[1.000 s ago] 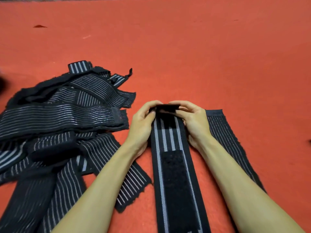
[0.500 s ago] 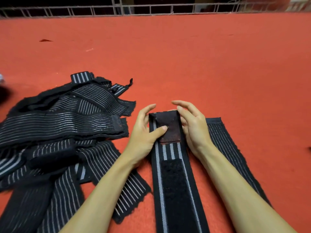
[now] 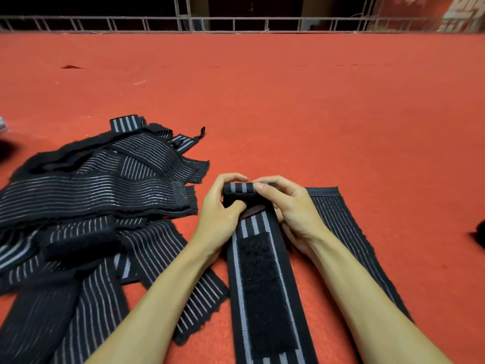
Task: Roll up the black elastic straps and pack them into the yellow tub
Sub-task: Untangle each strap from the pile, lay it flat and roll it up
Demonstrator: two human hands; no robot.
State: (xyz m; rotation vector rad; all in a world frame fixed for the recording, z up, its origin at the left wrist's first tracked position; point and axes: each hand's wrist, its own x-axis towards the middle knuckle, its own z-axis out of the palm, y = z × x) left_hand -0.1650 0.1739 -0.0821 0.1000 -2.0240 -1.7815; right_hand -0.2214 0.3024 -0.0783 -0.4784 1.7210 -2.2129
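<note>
Lying lengthwise on the red floor (image 3: pixel 315 114) between the person's forearms, the black strap (image 3: pixel 237 258) with grey stripes has its far end turned over into a small roll (image 3: pixel 240 191). The left hand (image 3: pixel 221 208) grips the roll's left end, fingers curled over the top and thumb pressed against its near side. The right hand (image 3: pixel 294 208) grips the right end, with fingertips bent down onto the striped top. Both hands are closed round the roll, and their fingertips nearly meet above it. A long fuzzy patch (image 3: pixel 262 279) runs down the middle of the flat part of the strap, toward the camera. Just to the right, partly under the right forearm, a wider ribbed strap (image 3: pixel 338 219) lies flat. To the left sits a loose pile of straps (image 3: pixel 91 190), overlapping and crumpled, reaching the left forearm. A metal railing (image 3: pixel 236 22) runs along the far edge of the floor.
</note>
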